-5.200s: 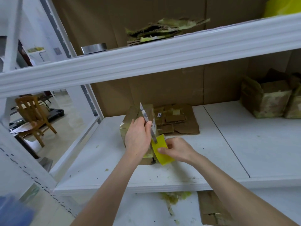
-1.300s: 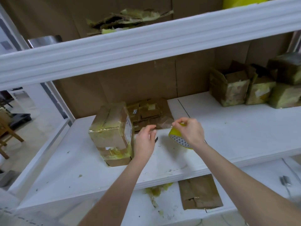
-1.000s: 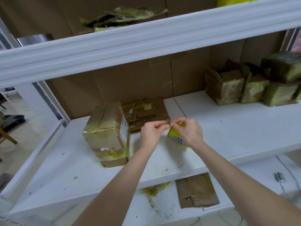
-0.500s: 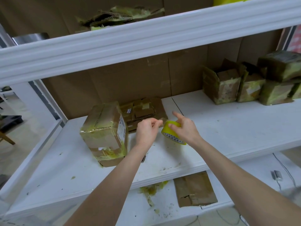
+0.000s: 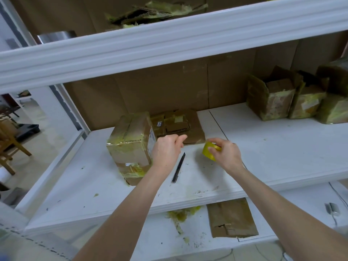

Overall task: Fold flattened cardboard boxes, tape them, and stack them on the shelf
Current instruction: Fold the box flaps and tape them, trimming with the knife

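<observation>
- The taped box (image 5: 131, 146) stands on end on the middle shelf (image 5: 282, 147), left of centre. It is probably light and hollow, with stiff walls that would crush under a hard squeeze. Its glossy tape looks slippery, so flat palms on two opposite cardboard sides seem safest.
- The flattened cardboard stack (image 5: 177, 125) lies just behind it. The sheets look thin and bendy and are best lifted by an edge.
- The left hand (image 5: 166, 149) hovers beside the box, fingers loosely curled and apparently empty.
- The right hand (image 5: 225, 155) grips the yellow tape roll (image 5: 210, 152).
- A dark blade (image 5: 178, 167) lies on the shelf between the hands.
</observation>
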